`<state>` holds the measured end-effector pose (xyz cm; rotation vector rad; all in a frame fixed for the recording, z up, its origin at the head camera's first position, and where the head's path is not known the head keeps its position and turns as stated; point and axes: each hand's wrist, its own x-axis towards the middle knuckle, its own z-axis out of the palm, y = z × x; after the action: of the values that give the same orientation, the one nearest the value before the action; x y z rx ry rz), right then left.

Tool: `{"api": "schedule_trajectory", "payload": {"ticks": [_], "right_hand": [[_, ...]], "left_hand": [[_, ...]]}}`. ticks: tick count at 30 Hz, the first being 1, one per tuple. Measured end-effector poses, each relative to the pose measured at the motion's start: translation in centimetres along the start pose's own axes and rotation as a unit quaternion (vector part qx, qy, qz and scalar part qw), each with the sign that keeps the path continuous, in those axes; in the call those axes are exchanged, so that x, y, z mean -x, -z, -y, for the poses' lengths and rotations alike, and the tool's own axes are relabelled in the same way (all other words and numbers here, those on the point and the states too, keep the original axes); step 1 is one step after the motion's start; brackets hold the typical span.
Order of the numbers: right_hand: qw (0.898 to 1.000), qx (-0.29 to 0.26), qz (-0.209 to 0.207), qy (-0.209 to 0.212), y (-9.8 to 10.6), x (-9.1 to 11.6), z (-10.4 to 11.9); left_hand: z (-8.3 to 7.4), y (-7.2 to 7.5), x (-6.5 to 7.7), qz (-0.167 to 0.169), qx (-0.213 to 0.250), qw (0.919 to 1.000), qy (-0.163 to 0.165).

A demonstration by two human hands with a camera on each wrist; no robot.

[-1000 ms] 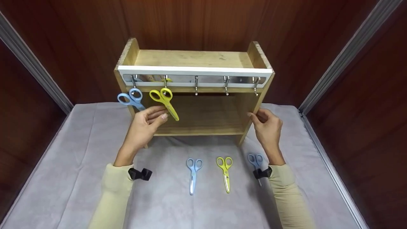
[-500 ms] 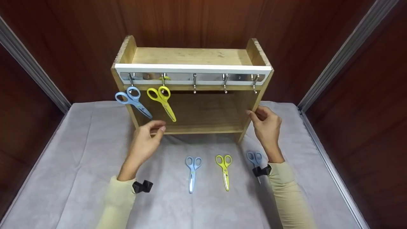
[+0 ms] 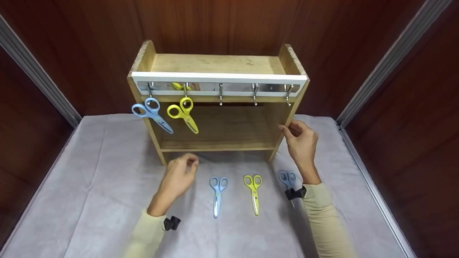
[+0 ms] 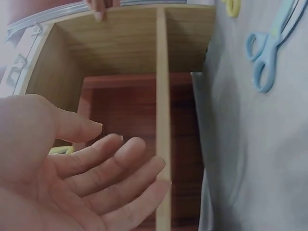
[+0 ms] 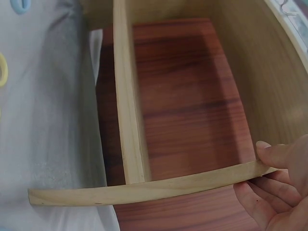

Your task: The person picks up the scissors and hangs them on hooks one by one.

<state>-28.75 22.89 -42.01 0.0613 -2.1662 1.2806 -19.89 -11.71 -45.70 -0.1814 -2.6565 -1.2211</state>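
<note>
My left hand (image 3: 179, 176) holds nothing, its fingers loosely bent, in front of the wooden shelf's lower left. In the left wrist view the fingers (image 4: 115, 168) of that hand are spread and relaxed. My right hand (image 3: 302, 143) pinches the right side panel (image 5: 202, 184) of the wooden shelf (image 3: 215, 64) between thumb and fingers. Blue scissors (image 3: 153, 114) hang from the leftmost hook and yellow scissors (image 3: 184, 114) from the one beside it. On the cloth lie blue scissors (image 3: 217, 197), yellow scissors (image 3: 254, 195) and other blue scissors (image 3: 287, 179), partly hidden by the right wrist's camera.
A white rail (image 3: 215, 76) with several metal hooks (image 3: 221, 94) runs across the shelf's front; the three hooks on the right bear nothing. Grey cloth (image 3: 107, 200) covers the table. Dark reddish wood panels (image 3: 215, 21) stand behind and at both sides.
My left hand has let the hanging scissors be and come down and to the right, toward the cloth. The yellow scissors on the hook swing slightly. The right hand stays on the panel.
</note>
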Motion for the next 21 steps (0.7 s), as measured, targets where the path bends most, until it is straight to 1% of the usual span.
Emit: {"api": "schedule_trajectory", "payload": {"ticks": [2,5,9,11,17,19,21], "right_hand": [[1.000,0.000,0.000,0.002,0.0,0.0,0.0],[1.000,0.003,0.000,0.001,0.0,0.1,0.0],[1.000,0.010,-0.001,-0.004,0.1,0.1,0.0],[1.000,0.009,0.000,-0.006,0.1,0.0,0.0],[1.000,0.008,0.000,-0.004,0.0,0.0,0.0],[1.000,0.009,-0.001,-0.001,0.0,0.0,0.0],[1.000,0.008,-0.003,0.001,0.1,0.0,0.0]], "left_hand": [[0.2,-0.7,0.5,0.004,-0.019,0.9998,-0.008],[0.5,-1.7,1.1,0.008,-0.057,0.9983,-0.008],[1.1,-2.9,1.5,-0.008,-0.122,0.9924,-0.017],[1.2,-3.6,1.7,-0.023,-0.145,0.9887,-0.030],[1.7,-5.9,2.5,-0.051,-0.188,0.9778,-0.076],[1.9,-6.7,2.8,-0.058,-0.200,0.9742,-0.086],[2.0,-7.6,3.1,-0.059,-0.204,0.9732,-0.089]]}}
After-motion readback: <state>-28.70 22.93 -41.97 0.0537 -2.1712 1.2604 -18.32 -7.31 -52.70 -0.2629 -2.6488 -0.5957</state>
